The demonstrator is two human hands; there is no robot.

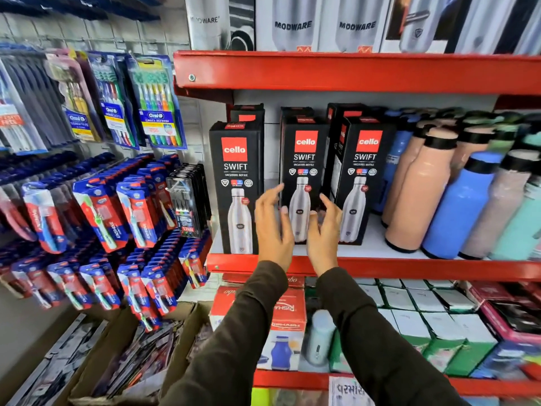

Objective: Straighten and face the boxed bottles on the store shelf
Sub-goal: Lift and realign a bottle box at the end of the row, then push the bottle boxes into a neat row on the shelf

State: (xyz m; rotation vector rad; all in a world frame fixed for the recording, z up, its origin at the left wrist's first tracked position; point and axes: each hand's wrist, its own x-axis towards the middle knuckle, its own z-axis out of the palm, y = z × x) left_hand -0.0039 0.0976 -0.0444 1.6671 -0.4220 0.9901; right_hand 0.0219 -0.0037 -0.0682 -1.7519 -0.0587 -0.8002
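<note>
Head view: left hand (pixel 272 227) and right hand (pixel 323 232), fingers spread, flank the middle black cardboard bottle box (pixel 304 177), gripping nothing. Box stands upright on the red metal shelf (pixel 409 269), front facing out.

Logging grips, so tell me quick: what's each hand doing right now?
Left hand: open, holding nothing, beside the middle Cello box.
Right hand: open, holding nothing, in front of that box.

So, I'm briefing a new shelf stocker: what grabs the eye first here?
Three black Cello Swift boxes stand on the red shelf, with the left hand and right hand open around the middle one. Pastel bottles lean at right; toothbrush packs hang at left.
</note>
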